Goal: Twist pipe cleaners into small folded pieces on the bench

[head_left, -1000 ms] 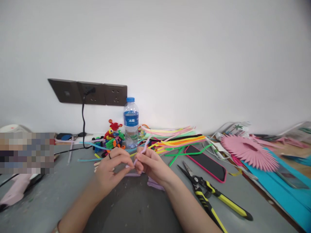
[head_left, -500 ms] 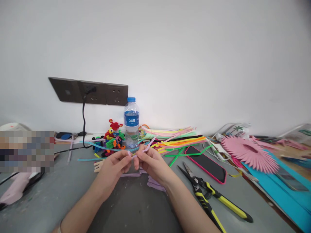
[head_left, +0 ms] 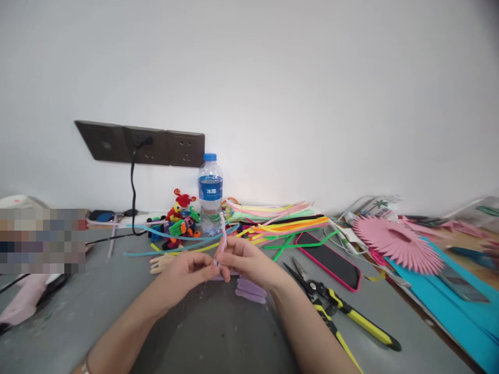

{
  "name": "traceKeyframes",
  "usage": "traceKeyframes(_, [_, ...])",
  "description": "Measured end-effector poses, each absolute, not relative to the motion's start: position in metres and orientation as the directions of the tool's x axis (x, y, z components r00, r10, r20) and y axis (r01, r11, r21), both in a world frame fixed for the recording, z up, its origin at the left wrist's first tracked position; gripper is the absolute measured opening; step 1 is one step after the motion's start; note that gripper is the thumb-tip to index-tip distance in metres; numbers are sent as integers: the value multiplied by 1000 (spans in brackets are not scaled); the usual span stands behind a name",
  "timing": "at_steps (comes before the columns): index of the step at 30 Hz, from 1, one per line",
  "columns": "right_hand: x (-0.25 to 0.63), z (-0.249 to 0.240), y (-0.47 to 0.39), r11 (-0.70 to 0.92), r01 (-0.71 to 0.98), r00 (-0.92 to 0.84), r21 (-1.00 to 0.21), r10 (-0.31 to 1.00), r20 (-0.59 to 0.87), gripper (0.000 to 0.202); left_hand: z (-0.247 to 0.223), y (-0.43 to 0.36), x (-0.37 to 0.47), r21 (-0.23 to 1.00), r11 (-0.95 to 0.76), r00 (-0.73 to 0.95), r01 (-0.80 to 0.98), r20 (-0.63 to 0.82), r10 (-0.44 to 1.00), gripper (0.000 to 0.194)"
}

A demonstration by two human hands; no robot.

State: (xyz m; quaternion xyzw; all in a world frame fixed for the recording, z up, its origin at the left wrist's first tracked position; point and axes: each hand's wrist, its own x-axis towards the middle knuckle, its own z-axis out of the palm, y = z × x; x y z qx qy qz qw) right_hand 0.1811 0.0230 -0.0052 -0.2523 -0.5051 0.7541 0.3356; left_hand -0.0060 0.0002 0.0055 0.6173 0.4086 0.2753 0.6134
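So both hands meet over the grey table point(head_left: 202, 332); left hand point(head_left: 186, 270) and right hand point(head_left: 242, 261) each pinch the same pale pink pipe cleaner point(head_left: 222, 234), its free end sticking up between them; pliers point(head_left: 343, 317) lie just right, water bottle point(head_left: 210, 193) stands behind.

Two bare forearms come up from the bottom edge, no sleeves showing on either one. The left hand point(head_left: 189, 268) has its fingers point(head_left: 202, 270) bunched close together, and a thin pale band shows at the left wrist, right at the frame's bottom edge. The right hand point(head_left: 245, 261) is bare too, knuckles rounded, no band or watch showing along that wrist or forearm.
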Motion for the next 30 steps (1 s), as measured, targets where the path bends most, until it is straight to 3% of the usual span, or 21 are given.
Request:
traceKeyframes(6, [188,-1,23,-266,-138,-732,-954,676,-82,23,0,3,-13,952,104,549,288,-253,797,40])
traceKeyframes(13, [178,-10,25,-209,-307,-589,-928,808,13,25,0,5,-14,974,206,351,89,-225,909,41])
traceKeyframes(20, [171,-12,24,-248,-386,-514,-889,858,-16,25,1,4,-9,980,197,302,29,-197,933,41])
traceKeyframes(25, [172,-15,27,-128,-276,-451,-953,892,11,21,3,4,-10,977,104,273,185,-153,950,40])
traceKeyframes(30, [177,-9,27,-149,-167,-519,-975,854,-41,24,3,4,-11,946,-9,301,324,-94,949,33])
